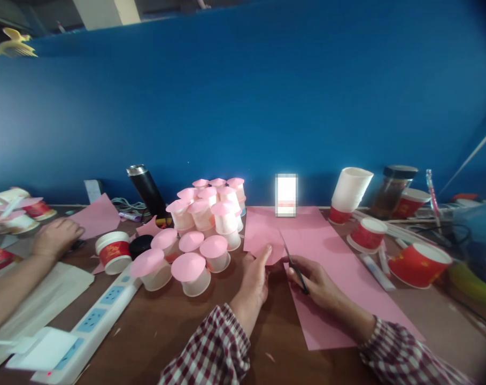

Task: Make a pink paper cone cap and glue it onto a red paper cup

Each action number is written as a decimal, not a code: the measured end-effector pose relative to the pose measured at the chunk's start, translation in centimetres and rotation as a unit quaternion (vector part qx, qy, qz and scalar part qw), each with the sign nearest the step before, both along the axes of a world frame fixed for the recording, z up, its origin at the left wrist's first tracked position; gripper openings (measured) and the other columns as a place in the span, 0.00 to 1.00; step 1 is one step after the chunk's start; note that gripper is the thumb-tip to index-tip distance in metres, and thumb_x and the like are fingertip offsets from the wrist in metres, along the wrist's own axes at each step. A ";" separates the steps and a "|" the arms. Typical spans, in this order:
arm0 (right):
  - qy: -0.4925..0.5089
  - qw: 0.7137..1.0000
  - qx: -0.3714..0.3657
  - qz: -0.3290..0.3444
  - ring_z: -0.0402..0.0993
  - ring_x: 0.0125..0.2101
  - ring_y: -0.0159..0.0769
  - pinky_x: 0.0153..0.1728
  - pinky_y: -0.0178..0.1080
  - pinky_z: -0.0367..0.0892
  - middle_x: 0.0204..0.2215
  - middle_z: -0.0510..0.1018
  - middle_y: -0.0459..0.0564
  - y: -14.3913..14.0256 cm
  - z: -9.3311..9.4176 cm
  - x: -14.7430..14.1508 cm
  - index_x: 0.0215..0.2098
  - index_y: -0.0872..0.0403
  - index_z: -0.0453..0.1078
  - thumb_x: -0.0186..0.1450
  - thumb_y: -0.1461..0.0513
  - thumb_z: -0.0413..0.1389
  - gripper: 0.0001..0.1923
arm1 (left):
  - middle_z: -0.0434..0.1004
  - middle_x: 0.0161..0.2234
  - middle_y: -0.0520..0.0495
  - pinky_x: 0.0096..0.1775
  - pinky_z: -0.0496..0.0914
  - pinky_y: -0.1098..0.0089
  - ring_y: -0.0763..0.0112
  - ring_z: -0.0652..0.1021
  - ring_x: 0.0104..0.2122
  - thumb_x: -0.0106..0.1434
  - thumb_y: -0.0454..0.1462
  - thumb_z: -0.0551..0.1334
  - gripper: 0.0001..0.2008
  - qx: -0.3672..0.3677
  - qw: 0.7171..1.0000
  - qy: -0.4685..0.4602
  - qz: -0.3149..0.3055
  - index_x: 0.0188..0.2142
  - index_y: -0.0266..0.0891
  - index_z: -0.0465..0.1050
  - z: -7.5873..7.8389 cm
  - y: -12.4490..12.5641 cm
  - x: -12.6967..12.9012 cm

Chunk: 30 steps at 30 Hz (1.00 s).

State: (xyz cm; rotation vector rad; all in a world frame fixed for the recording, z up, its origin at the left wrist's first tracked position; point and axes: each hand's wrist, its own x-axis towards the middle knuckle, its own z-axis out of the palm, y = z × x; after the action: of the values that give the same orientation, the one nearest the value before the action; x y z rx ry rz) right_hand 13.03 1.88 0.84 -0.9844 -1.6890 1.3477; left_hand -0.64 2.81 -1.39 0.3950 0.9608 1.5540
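My left hand (256,278) holds a piece of pink paper (262,235) by its lower edge, fingers pinched on it. My right hand (317,283) grips dark scissors (293,262), whose blades point up into the pink paper next to my left hand. A large pink sheet (331,278) lies on the brown table under my right hand. Both my sleeves are checked red and white.
A pile of white cups with pink paper tops (198,235) stands left of my hands. Red-and-white cups (419,263), a white cup stack (349,192), a jar (393,190), a black flask (148,192) and a power strip (94,321) surround them. Another person's hand (54,238) works at far left.
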 end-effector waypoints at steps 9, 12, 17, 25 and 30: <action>0.008 1.000 -0.007 0.017 0.61 0.24 0.28 0.24 0.31 0.59 0.24 0.69 0.44 0.3 -0.8 0.2 0.46 0.57 0.70 0.63 0.54 0.55 0.18 | 0.76 0.30 0.47 0.34 0.72 0.68 0.67 0.78 0.31 0.47 0.40 0.71 0.21 -0.015 1.000 0.002 0.007 0.36 0.38 0.66 -0.2 0.1 -0.1; 0.007 1.000 -0.008 0.029 0.61 0.24 0.28 0.23 0.30 0.59 0.26 0.70 0.45 0.3 -0.8 0.2 0.47 0.57 0.69 0.64 0.55 0.54 0.17 | 0.76 0.31 0.47 0.35 0.72 0.68 0.67 0.78 0.32 0.46 0.40 0.72 0.22 -0.018 1.000 -0.003 0.012 0.37 0.37 0.66 -0.2 0.1 -0.1; -0.011 1.000 0.001 0.028 0.61 0.24 0.28 0.25 0.31 0.61 0.25 0.71 0.45 0.2 -0.6 0.3 0.47 0.57 0.70 0.64 0.55 0.54 0.17 | 0.76 0.32 0.46 0.35 0.72 0.68 0.67 0.78 0.32 0.47 0.42 0.71 0.22 -0.008 1.000 0.008 0.002 0.38 0.37 0.66 -0.6 0.2 -0.2; -0.026 0.999 0.029 0.012 0.66 0.29 0.31 0.34 0.34 0.65 0.29 0.73 0.47 0.3 -0.4 0.2 0.45 0.57 0.71 0.64 0.55 0.54 0.17 | 0.76 0.34 0.44 0.35 0.71 0.67 0.67 0.78 0.33 0.48 0.43 0.71 0.22 -0.002 1.000 0.018 0.001 0.39 0.37 0.66 -1.0 0.3 -0.3; -0.040 0.999 0.027 0.015 0.69 0.31 0.35 0.34 0.35 0.66 0.32 0.76 0.49 0.2 -0.2 0.2 0.46 0.57 0.71 0.64 0.53 0.53 0.19 | 0.77 0.34 0.43 0.34 0.71 0.67 0.67 0.78 0.31 0.47 0.44 0.71 0.23 0.013 1.000 0.027 0.005 0.38 0.35 0.68 -1.2 0.3 -0.3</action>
State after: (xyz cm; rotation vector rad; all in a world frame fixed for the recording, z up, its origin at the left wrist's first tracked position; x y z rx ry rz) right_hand 13.24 2.11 0.68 -0.9984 -1.7959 1.2908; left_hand -0.90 3.08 -2.57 0.4526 0.9866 1.5730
